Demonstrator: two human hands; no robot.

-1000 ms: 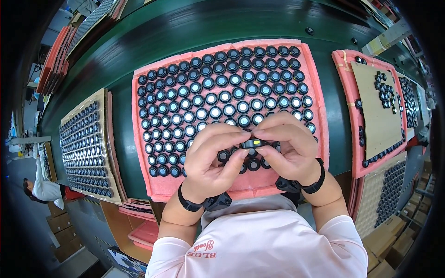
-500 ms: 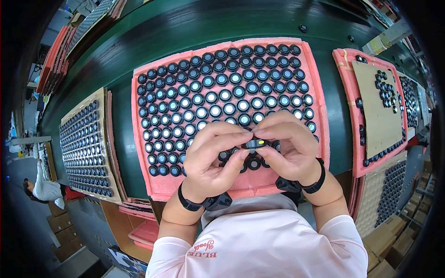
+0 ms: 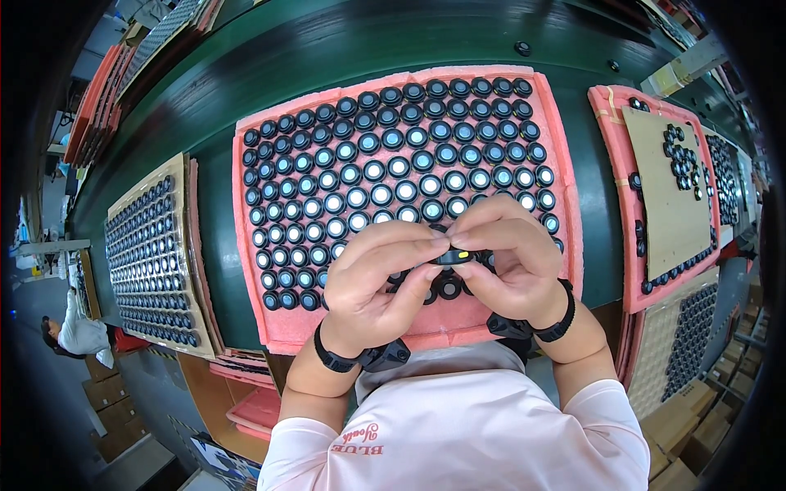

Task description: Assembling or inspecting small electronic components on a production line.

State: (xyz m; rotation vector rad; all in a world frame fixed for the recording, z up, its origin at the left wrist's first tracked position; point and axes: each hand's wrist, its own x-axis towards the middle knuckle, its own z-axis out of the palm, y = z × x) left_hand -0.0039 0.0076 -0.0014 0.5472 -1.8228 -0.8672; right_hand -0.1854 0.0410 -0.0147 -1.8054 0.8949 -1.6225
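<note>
- left hand [image 3: 381, 278] and right hand [image 3: 512, 262]: thumbs and forefingers of both pinch one black round part [image 3: 449, 258], edge-on, its yellow mark [image 3: 463, 254] showing near the right thumb.
- part sits between the two sets of fingers, held up over the pink foam tray [image 3: 286, 331]; rows of seated parts [image 3: 405, 191] lie under and beyond the fingers.
- risk: a slip. the grip looks confined to the fingertips on a narrow rim; uneven pressure from one thumb could flick the part loose onto its neighbours below.
- risk: knocked rows. wrists and curled fingers hang low over the near rows; a careless dip might tip some.
- risk: a scuffed face, if a thumb slides off the rim.
- against a second ago: yellow mark lies farther toward the right fingers, so the part seems turned a little; both hands keep nearly the same pose.
- also changed: two loose parts [image 3: 522, 48] far beyond the fingers, on the green counter [image 3: 219, 262], sit farther left.
</note>
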